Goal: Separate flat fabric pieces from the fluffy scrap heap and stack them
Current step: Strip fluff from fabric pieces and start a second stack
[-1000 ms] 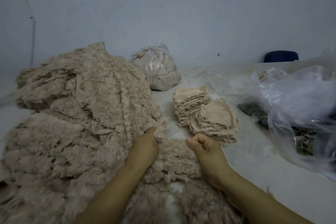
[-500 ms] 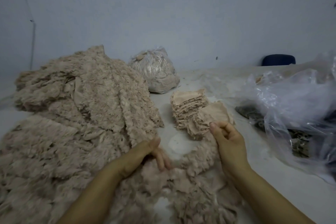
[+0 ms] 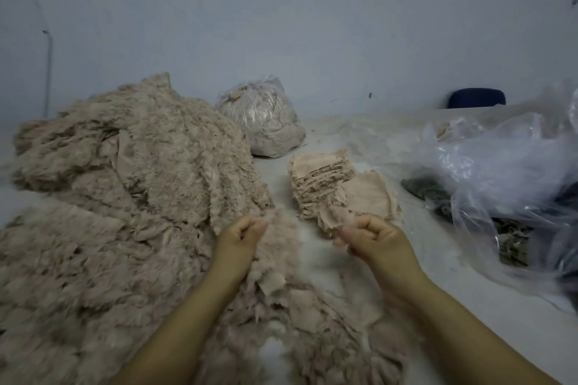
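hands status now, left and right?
Left hand: closed, pinching a fluffy scrap.
Right hand: closed, pinching a thin fabric piece.

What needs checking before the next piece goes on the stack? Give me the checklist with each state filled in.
1. Left hand grips fluffy scrap at the heap edge: ok.
2. Right hand fingers curled round a piece: ok; flat or fluffy: cannot tell, blurred.
3. Piece pulled free of the scrap: cannot tell.
4. Stack upright on the table: ok.
5. Near stack top bare to take a piece: ok.
6. Plastic bag clear of both stacks: ok.
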`<action>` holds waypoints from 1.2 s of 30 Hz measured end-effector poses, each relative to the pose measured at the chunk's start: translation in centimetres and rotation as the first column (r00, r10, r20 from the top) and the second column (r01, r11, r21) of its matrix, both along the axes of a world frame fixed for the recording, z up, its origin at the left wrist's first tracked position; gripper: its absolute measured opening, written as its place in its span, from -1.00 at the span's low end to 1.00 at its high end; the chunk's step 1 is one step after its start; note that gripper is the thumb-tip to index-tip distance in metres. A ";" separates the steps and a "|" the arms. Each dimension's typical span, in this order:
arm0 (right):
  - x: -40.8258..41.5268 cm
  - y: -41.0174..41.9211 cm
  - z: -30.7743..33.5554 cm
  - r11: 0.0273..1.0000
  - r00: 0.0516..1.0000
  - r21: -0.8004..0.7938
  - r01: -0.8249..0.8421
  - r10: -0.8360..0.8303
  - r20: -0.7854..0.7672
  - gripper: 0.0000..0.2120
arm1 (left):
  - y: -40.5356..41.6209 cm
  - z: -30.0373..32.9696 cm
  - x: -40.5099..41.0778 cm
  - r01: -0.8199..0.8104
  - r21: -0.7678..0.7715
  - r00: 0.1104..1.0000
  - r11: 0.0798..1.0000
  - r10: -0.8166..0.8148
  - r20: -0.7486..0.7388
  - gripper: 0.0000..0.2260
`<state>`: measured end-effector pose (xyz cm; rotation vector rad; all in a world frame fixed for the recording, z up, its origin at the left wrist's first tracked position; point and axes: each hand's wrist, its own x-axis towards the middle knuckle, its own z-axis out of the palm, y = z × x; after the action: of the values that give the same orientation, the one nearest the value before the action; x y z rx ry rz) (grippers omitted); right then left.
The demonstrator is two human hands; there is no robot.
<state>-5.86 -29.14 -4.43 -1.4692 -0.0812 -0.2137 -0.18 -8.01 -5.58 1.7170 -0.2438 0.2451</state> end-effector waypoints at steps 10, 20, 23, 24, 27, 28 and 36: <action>0.1 1.6 -0.7 0.954 0.887 0.143 -0.262 0.297 -0.353 -0.60 | -2.0 -0.3 -2.3 0.053 0.639 0.774 0.767 -0.436 0.459 -0.79; -0.2 1.9 -0.3 0.862 0.972 0.486 -0.145 0.215 -0.091 -0.84 | -2.0 1.0 -2.2 0.309 -0.227 0.831 0.924 -0.378 -0.407 -0.61; -0.5 2.4 -0.3 0.852 0.957 0.477 -0.215 0.281 -0.071 -0.82 | -2.3 0.9 -2.4 0.294 -0.436 0.743 0.851 -0.490 -0.455 -0.75; -0.6 2.5 -0.3 0.863 0.956 0.455 -0.221 0.285 -0.076 -0.84 | -2.4 0.9 -2.4 0.252 -0.418 0.784 0.873 -0.437 -0.440 -0.80; -0.5 2.5 -0.9 0.956 0.976 0.246 -0.159 0.190 -0.107 -0.86 | -2.4 1.0 -2.4 0.153 -0.379 0.878 0.912 -0.302 -0.372 -0.81; -0.6 2.5 -1.0 0.977 0.984 0.173 -0.122 0.142 -0.105 -0.87 | -2.4 0.9 -2.4 0.169 -0.378 0.885 0.910 -0.309 -0.348 -0.78; -0.5 2.8 -1.0 0.997 0.997 -0.024 0.076 -0.075 0.027 -0.83 | -2.6 0.2 -2.9 0.450 -0.245 0.829 0.858 -0.504 -0.242 -0.84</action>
<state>-6.37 -26.35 -5.47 -1.4956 -0.0500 -0.2946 -3.12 -10.59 -5.40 1.4347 -0.4077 -0.3583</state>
